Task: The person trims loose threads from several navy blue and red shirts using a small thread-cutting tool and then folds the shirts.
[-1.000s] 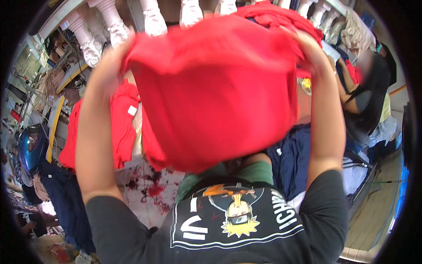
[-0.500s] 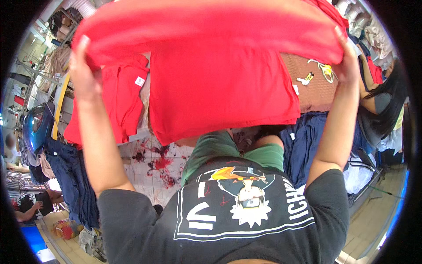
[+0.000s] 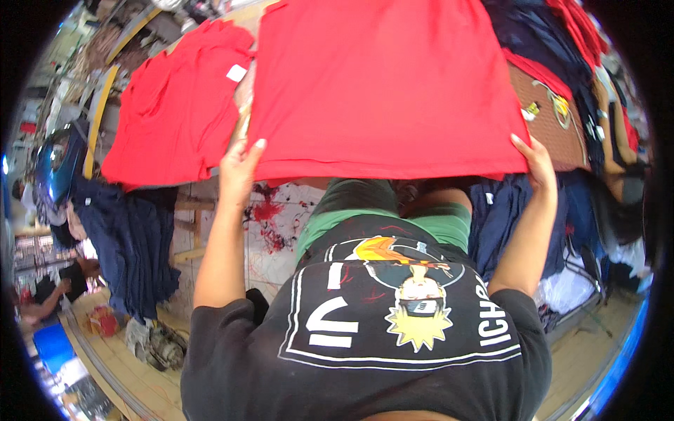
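A large red piece of fabric, looking like a shirt [image 3: 386, 91], lies spread over the table in front of me, its near hem hanging just past the edge. My left hand [image 3: 240, 168] grips its near left corner, thumb on top and fingers underneath. At the near right corner my right hand [image 3: 536, 161] pinches the cloth the same way. The hem runs nearly straight between both hands. Left of it rests a stack of red garments [image 3: 172, 112] with a white label [image 3: 236, 73] showing.
Brown textured cloth [image 3: 562, 137] covers the table's right part, with a yellow-and-white cord [image 3: 560, 105] on it. Dark blue garments hang at the left [image 3: 130, 238] and right [image 3: 509, 224]. Another person's arm [image 3: 609, 126] shows at the far right. Red scraps [image 3: 267, 210] litter the floor.
The raised red cloth has come down flat onto the table. Both hands moved down toward me, still holding its edge, and the left also shifted inward.
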`<state>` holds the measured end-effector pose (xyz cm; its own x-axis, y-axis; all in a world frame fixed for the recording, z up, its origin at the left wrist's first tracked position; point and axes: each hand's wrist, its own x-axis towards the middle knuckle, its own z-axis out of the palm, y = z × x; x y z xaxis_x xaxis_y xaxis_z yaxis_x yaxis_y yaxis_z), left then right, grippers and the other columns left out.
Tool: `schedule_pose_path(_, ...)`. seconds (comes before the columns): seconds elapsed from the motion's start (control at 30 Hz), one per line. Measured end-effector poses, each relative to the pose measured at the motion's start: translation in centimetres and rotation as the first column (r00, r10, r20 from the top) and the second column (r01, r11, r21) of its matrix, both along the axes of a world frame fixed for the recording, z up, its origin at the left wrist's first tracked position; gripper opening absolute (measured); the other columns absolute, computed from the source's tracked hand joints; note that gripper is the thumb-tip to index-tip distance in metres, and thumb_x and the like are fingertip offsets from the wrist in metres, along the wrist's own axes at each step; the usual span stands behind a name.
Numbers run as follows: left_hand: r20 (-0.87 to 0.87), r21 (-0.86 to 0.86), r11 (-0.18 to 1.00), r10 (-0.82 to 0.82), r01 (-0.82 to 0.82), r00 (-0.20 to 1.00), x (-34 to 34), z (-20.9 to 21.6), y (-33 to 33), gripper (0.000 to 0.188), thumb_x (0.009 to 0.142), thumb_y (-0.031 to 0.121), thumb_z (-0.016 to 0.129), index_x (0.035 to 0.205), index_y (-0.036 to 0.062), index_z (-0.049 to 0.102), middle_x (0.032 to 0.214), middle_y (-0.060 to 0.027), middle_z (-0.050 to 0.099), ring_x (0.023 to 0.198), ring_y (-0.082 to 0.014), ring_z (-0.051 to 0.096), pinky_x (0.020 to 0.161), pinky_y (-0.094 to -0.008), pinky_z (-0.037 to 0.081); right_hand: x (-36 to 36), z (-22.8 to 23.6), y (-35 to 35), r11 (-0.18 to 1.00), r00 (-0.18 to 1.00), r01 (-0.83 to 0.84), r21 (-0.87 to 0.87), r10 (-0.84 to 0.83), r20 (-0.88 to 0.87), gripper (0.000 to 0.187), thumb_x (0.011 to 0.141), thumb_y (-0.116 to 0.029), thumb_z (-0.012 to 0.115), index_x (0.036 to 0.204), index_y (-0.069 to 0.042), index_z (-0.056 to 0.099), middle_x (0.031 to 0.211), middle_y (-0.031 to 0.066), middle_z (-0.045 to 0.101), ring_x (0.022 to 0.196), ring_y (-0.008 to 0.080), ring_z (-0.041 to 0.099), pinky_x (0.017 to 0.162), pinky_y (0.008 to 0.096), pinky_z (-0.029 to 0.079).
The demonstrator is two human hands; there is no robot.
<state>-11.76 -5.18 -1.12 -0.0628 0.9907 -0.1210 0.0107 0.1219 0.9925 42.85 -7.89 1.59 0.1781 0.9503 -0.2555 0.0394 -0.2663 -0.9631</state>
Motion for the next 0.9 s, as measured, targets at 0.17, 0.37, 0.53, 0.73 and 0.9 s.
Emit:
schedule_pose_path(0.17, -0.525, 0.205, 0.979, 0.107, 0.003, 0.844, -0.2, 1.9, 0.0, 0.034, 0.085, 0.022, 0.068, 0.109, -0.0005, 0.058, 0.089, -0.0034, 0.064, 0.077, -0.0088, 0.058, 0.068, -0.0228, 0.048, 4.4, -0.9, 0.0, 0.99, 0.805, 0.128, -0.065, -0.066, 0.589, 0.028, 0.086, -0.03, 0.065, 0.096, -0.004, 0.066, 0.07, -0.0031, 0.058, 0.056, 0.003, 0.045, 0.047, 0.0192, 0.036)
schedule_pose_path(0.37, -0.875, 0.473, 0.872, 0.481, -0.126, 0.047, -5.0, 4.3, 3.1, 0.056, 0.074, 0.034, 0.073, 0.117, 0.002, 0.057, 0.11, -0.0198, 0.059, 0.107, -0.033, 0.053, 0.091, -0.0419, 0.043, 1.5, 2.1, 3.2, 0.971, 0.788, -0.004, 0.239, -0.144, 0.599, 0.025, 0.088, -0.022, 0.063, 0.1, 0.0, 0.063, 0.092, 0.0053, 0.065, 0.084, 0.0096, 0.058, 0.076, 0.0238, 0.045)
schedule_pose_path(0.53, -0.934, 0.182, 0.949, 0.25, -0.259, 0.257, -10.8, 4.2, 3.5, 0.051, 0.071, 0.035, 0.073, 0.108, 0.0007, 0.063, 0.092, -0.0181, 0.066, 0.089, -0.0303, 0.064, 0.082, -0.0378, 0.049, -3.1, 4.8, 3.2, 0.935, 0.727, -0.059, 0.349, -0.199, 0.657, 0.025, 0.088, -0.022, 0.063, 0.1, 0.0, 0.063, 0.089, 0.0058, 0.066, 0.084, 0.0125, 0.06, 0.079, 0.027, 0.046)
schedule_pose_path(0.73, -0.746, 0.137, 0.968, 0.239, -0.209, 0.621, -13.4, 10.0, 2.5, 0.035, 0.083, 0.03, 0.066, 0.104, 0.0017, 0.065, 0.095, -0.0121, 0.068, 0.088, -0.0193, 0.065, 0.08, -0.0319, 0.049, -14.8, 7.2, 6.4, 0.791, 0.645, -0.491, 0.365, 0.049, 0.763, 0.023, 0.083, -0.021, 0.067, 0.094, -0.001, 0.064, 0.092, 0.01, 0.066, 0.087, 0.0176, 0.062, 0.08, 0.0297, 0.047)
schedule_pose_path(0.9, 0.157, 0.615, 0.731, 0.255, -0.297, 0.954, -6.3, 23.9, -0.1, 0.031, 0.089, 0.023, 0.062, 0.11, -0.0009, 0.061, 0.105, -0.0099, 0.065, 0.092, -0.0168, 0.063, 0.081, -0.0322, 0.049, -29.3, 9.1, 8.5, 0.483, 0.678, -0.696, 0.53, 0.2, 0.708, 0.059, 0.074, -0.039, 0.073, 0.115, -0.001, 0.054, 0.113, 0.0174, 0.058, 0.109, 0.0303, 0.055, 0.095, 0.0392, 0.043)
